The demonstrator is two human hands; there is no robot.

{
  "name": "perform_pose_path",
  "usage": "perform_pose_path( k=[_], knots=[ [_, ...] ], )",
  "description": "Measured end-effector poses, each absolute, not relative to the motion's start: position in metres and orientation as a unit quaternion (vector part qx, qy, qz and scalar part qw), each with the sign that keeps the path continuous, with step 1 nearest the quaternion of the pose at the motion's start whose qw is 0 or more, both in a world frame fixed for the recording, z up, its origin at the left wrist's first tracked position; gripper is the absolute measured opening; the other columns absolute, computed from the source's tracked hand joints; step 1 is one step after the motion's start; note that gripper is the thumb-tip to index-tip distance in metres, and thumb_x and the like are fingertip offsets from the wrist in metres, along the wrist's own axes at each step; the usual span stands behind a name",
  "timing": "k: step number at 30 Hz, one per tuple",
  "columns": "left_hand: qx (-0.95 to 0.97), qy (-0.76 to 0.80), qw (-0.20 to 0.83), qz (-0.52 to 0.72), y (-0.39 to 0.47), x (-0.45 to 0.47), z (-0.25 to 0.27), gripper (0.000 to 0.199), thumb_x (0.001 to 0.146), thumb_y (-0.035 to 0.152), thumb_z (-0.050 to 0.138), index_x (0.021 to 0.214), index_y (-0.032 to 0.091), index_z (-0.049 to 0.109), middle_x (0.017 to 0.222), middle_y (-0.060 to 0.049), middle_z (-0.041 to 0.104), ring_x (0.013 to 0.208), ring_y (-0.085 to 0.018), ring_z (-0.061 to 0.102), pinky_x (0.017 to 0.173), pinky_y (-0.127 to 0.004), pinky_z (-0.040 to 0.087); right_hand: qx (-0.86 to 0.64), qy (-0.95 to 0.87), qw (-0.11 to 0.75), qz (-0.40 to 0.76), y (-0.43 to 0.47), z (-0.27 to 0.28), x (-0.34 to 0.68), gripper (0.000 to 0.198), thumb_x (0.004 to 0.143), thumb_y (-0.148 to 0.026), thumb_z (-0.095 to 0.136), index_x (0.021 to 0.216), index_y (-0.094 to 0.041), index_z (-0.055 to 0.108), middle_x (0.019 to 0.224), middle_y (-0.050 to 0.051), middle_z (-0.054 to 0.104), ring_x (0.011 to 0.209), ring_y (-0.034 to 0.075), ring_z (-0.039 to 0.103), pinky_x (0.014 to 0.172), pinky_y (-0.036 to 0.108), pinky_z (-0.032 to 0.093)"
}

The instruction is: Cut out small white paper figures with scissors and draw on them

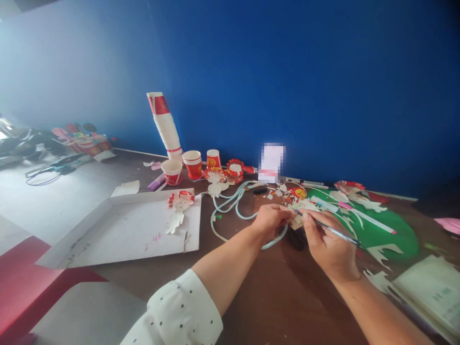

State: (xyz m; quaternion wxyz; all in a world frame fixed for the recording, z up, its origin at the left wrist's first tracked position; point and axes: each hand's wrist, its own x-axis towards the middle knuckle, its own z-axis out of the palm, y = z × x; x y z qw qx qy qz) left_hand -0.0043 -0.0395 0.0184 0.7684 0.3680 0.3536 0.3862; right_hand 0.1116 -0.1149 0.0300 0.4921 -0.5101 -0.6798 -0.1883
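My right hand (pixel 328 244) grips a pen (pixel 336 232), its tip resting at a small cream paper cut-out (pixel 296 221). That piece is pinched between the fingers of my left hand (pixel 270 221), which hide part of it. Paper scraps (pixel 278 193) lie just beyond my hands. On the green round mat (pixel 402 230) to the right are a pink-and-white marker (pixel 370 219) and more cut paper. A paper doll with a red frilled top (pixel 180 201) lies on the white box lid (pixel 125 230) at left.
A tall stack of paper cups (pixel 166 127) leans near the blue wall, with red-and-white cups (pixel 192 164) beside it. A pale blue cable (pixel 215 225) loops across the brown table (pixel 287 306). A notebook (pixel 431 287) lies at the right, a red chair (pixel 21 282) at the left.
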Motion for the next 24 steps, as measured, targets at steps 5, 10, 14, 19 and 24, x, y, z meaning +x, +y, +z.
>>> perform_pose_path(
  k=[5,10,14,19,24],
  knots=[
    [0.373,0.351,0.767,0.386,-0.0397,-0.0045,0.0186,0.012,0.059,0.011,0.072,0.057,0.011,0.060,0.053,-0.001,0.055,0.051,-0.007,0.047,0.055,-0.024,0.035,-0.513,-0.680,0.492,-0.181,-0.1144,0.0301,0.1114,0.013,0.085,-0.016,0.060,0.093,-0.013,0.070,0.087,0.011,0.072,0.082,0.021,0.067,0.081,0.035,0.053],
    [0.369,0.345,0.773,0.384,-0.0400,-0.0044,0.0172,0.010,0.058,0.011,0.071,0.058,0.011,0.061,0.054,-0.001,0.056,0.052,-0.008,0.047,0.054,-0.023,0.034,-0.509,-0.680,0.495,-0.182,-0.1138,0.0298,0.1114,0.011,0.084,-0.015,0.061,0.090,-0.013,0.070,0.086,0.011,0.072,0.082,0.021,0.067,0.080,0.034,0.053],
    [0.376,0.334,0.773,0.386,-0.0397,-0.0044,0.0154,0.011,0.058,0.013,0.072,0.058,0.011,0.061,0.055,-0.001,0.056,0.052,-0.008,0.047,0.054,-0.023,0.034,-0.504,-0.680,0.499,-0.188,-0.1138,0.0297,0.1111,0.011,0.084,-0.014,0.061,0.091,-0.013,0.070,0.086,0.011,0.072,0.081,0.021,0.067,0.080,0.034,0.053],
    [0.378,0.344,0.770,0.382,-0.0392,-0.0038,0.0140,0.013,0.058,0.013,0.074,0.058,0.011,0.061,0.055,-0.001,0.056,0.053,-0.008,0.048,0.055,-0.023,0.035,-0.507,-0.680,0.497,-0.184,-0.1138,0.0299,0.1112,0.012,0.084,-0.015,0.060,0.091,-0.014,0.070,0.086,0.010,0.072,0.081,0.021,0.067,0.080,0.034,0.053],
    [0.375,0.350,0.769,0.381,-0.0407,-0.0046,0.0173,0.017,0.057,0.015,0.076,0.058,0.011,0.060,0.055,-0.001,0.056,0.052,-0.007,0.047,0.056,-0.023,0.037,-0.511,-0.680,0.493,-0.179,-0.1133,0.0299,0.1111,0.012,0.085,-0.015,0.060,0.092,-0.014,0.070,0.087,0.010,0.072,0.082,0.021,0.067,0.081,0.034,0.053]
  ],
)
